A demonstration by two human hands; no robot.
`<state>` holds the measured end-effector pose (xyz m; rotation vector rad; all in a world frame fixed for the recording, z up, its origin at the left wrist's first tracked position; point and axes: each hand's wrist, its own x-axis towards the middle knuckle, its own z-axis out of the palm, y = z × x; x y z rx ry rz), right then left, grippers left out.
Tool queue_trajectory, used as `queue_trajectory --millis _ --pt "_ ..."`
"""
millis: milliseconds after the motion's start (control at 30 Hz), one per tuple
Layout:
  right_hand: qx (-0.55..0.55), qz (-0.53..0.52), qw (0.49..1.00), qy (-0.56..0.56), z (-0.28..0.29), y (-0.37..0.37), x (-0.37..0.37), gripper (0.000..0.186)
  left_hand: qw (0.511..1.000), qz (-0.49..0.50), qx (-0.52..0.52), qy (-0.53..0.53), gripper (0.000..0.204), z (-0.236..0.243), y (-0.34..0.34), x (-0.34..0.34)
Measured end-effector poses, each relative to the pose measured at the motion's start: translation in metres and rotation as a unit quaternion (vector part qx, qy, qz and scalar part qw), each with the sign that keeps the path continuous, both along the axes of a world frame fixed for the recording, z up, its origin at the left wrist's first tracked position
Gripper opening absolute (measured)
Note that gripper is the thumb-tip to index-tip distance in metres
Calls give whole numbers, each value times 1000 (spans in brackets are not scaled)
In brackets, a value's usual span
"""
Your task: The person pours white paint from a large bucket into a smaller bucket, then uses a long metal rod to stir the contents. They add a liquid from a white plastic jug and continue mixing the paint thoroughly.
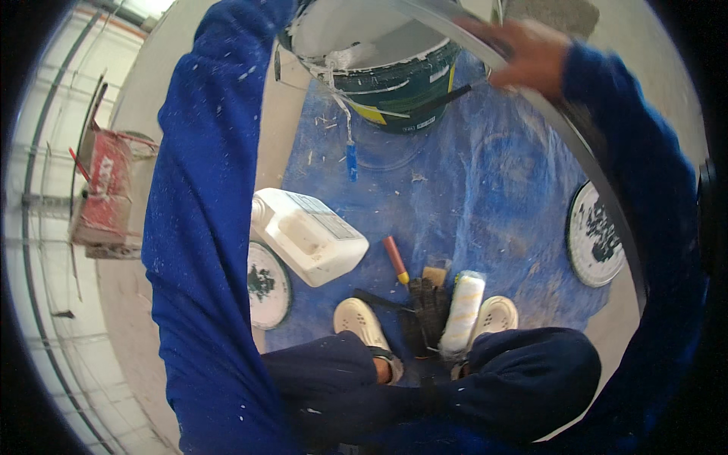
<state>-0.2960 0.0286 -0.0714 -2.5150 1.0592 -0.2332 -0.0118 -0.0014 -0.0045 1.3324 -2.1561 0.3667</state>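
L sleeve point(208, 220), bkt point(406, 91) w/ paint point(356, 34)

Left hand: beyond my view; I get only its blue sleeve point(201, 197), running off the top edge.
Right hand point(531, 59): blurred; I can't make out its grip.
Grey strip point(453, 32): blurred, cut off above; I can't tell its kind.
Bucket point(406, 95): far rim cut off.
White disc point(277, 303): partly behind the sleeve.
Jug point(334, 254): label too small for me.
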Motion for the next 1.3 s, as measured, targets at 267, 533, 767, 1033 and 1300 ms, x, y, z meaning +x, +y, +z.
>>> queue_trajectory --millis 267,533,767,1033,1300 --pt "22 -24 999 6 20 65 -65 81 997 -5 -53 50 52 -15 -3 -1" --pt "-184 -47 981 49 22 -20 19 76 992 -5 -68 106 48 -25 0 -3" --pt "-178 -88 977 83 0 -39 50 79 992 -7 -94 85 48 -22 0 -1" --pt "-40 -74 987 137 13 44 6 78 991 -13 -59 117 46 -19 -6 5" --pt "-9 -106 978 177 57 95 -17 78 988 -7 -92 127 44 -25 -11 1"
